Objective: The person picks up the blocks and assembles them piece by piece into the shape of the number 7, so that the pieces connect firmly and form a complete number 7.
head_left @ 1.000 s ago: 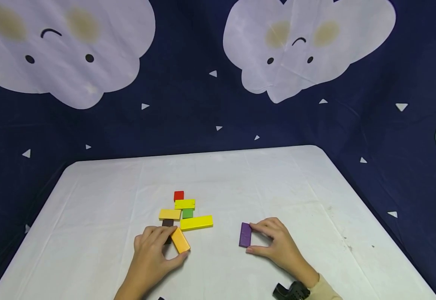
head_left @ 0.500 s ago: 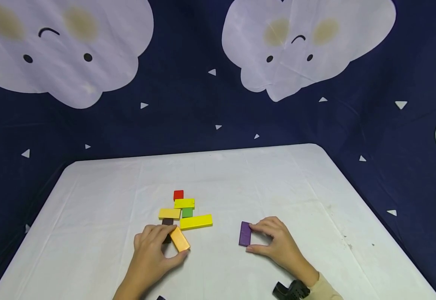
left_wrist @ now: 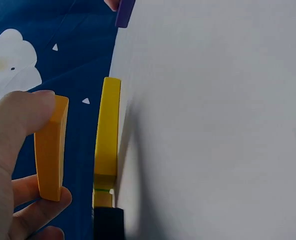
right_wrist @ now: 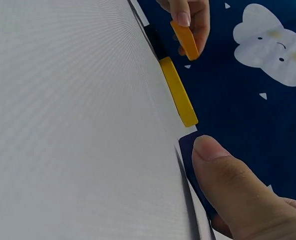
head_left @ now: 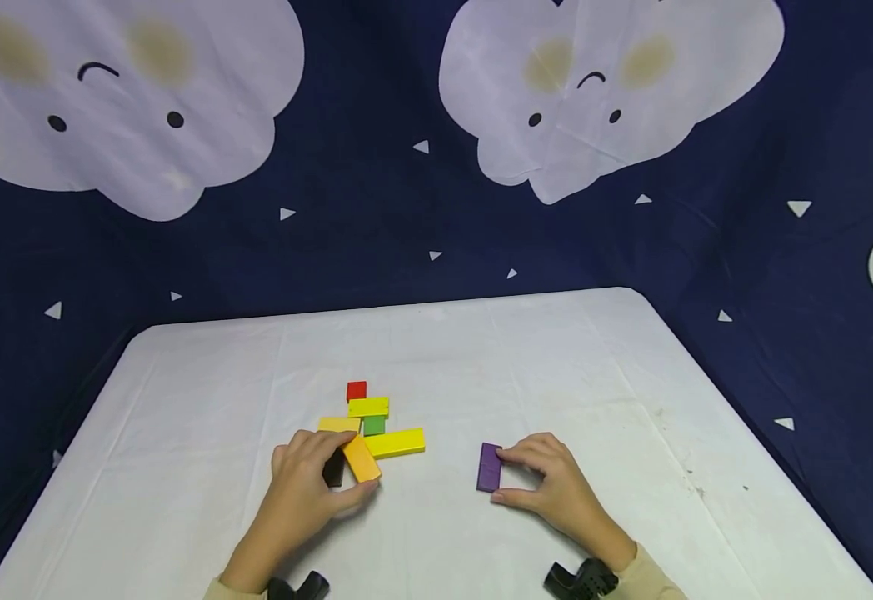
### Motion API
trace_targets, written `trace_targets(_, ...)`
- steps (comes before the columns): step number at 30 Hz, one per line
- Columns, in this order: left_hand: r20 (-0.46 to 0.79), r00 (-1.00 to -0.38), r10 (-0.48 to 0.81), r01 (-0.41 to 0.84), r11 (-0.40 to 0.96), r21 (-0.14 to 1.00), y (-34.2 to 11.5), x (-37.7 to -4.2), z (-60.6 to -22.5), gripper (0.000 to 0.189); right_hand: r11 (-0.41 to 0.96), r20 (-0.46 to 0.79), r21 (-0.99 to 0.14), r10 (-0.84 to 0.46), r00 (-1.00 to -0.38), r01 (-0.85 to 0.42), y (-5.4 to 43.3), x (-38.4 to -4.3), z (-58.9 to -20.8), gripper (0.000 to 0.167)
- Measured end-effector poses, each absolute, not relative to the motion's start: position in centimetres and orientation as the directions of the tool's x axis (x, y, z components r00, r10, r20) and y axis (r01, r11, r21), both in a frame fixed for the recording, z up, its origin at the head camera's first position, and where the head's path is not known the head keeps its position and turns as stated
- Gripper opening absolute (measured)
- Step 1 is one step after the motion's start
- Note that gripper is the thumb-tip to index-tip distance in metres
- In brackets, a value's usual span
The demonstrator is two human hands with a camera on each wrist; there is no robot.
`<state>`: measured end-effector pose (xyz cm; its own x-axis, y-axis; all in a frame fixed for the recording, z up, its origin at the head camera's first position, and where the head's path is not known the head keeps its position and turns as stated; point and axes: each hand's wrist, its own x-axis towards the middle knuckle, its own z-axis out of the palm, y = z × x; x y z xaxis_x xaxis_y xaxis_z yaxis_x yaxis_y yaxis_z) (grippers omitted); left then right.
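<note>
My left hand [head_left: 303,483] pinches an orange block [head_left: 361,459] by its two ends, thumb at one and fingers at the other. In the left wrist view that orange block [left_wrist: 51,150] is raised above the table. Just under it, a black block [head_left: 334,469] is partly covered by the hand. To the right, my right hand [head_left: 560,483] holds a purple block [head_left: 489,467] between thumb and fingers at its ends, low at the tabletop. The right wrist view has the thumb over much of the purple block [right_wrist: 190,155].
Beyond the left hand lie a long yellow block [head_left: 397,442], a short yellow one [head_left: 368,407], a green block [head_left: 374,425], a partly hidden amber block [head_left: 339,424] and a red block [head_left: 356,390]. The white table [head_left: 556,358] ends at a dark blue cloud-print cloth [head_left: 376,225].
My left hand has lifted the orange block and shifted slightly away from me, now overlapping the long yellow block's end in the head view. The right hand and purple block stay put.
</note>
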<state>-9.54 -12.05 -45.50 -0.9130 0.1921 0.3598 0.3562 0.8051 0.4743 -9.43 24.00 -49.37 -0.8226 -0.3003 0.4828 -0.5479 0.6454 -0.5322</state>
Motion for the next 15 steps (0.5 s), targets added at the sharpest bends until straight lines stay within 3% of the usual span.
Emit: trace_targets(15, 0.278, -0.913, 0.298, 0.403, 0.754, 0.519, -8.9, -13.3, -43.5, 0.067, 0.648, 0.473, -0.532, -0.306, -0.826, -0.544, 24.2, -9.5, -49.7, 0.053)
